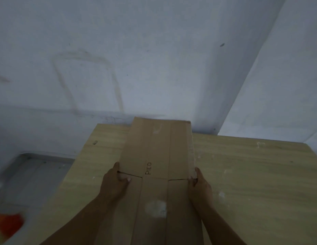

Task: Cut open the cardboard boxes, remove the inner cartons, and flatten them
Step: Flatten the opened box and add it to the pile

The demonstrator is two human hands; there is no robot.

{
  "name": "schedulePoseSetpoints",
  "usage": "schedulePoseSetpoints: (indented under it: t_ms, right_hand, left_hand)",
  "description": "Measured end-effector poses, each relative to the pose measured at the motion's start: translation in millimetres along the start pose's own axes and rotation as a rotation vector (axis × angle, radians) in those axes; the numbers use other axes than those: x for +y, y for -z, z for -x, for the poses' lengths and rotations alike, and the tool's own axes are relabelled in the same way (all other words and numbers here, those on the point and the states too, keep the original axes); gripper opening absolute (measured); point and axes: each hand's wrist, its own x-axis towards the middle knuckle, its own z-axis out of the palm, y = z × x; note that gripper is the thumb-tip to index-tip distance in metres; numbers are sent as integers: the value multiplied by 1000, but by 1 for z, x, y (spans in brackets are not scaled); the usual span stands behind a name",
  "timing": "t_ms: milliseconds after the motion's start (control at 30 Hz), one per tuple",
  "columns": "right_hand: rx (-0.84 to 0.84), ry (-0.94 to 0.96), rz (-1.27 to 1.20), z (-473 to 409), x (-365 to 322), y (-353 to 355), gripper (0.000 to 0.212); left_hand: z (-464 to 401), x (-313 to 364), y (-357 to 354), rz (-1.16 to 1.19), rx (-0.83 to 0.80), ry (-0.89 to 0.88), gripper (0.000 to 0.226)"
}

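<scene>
Flattened brown cardboard box point(156, 156) on pale wood-grain counter point(251, 174). Left hand point(115, 183), right hand point(198, 183): fingers grasping side edges. Risk: far end overhangs counter, may tip on release.

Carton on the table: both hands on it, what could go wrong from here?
1. The flattened carton overhangs the table's far edge; pushed further, it may tip off toward the wall.
2. The left hand and right hand grip only the side edges at the flap slits; the board could tear or fold there.
3. Fingers curled over raw cardboard edges risk a paper cut.
</scene>
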Motion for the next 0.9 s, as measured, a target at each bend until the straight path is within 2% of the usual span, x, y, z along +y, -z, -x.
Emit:
schedulePoseSetpoints:
  t_ms: [233,367,500,633,800,900]
  right_hand:
    - [30,-81,62,-25,1,-13,51]
    - [-6,-126,96,-30,1,-20,54]
    - [19,-139,89,-31,-2,-18,63]
    - [83,-128,163,-24,-5,4,60]
    - [267,-135,246,0,-1,47,55]
    - [392,-191,271,25,4,73,54]
  left_hand:
    - [-26,3,-4,-9,-52,30,88]
    - [-31,-2,-5,19,-105,55,88]
    - [-34,2,-1,-7,-67,18,88]
    - [-33,25,-4,-144,75,-213,66]
    - [-24,85,-26,-141,-32,-456,61]
    - [-4,123,-39,-154,-106,-629,48]
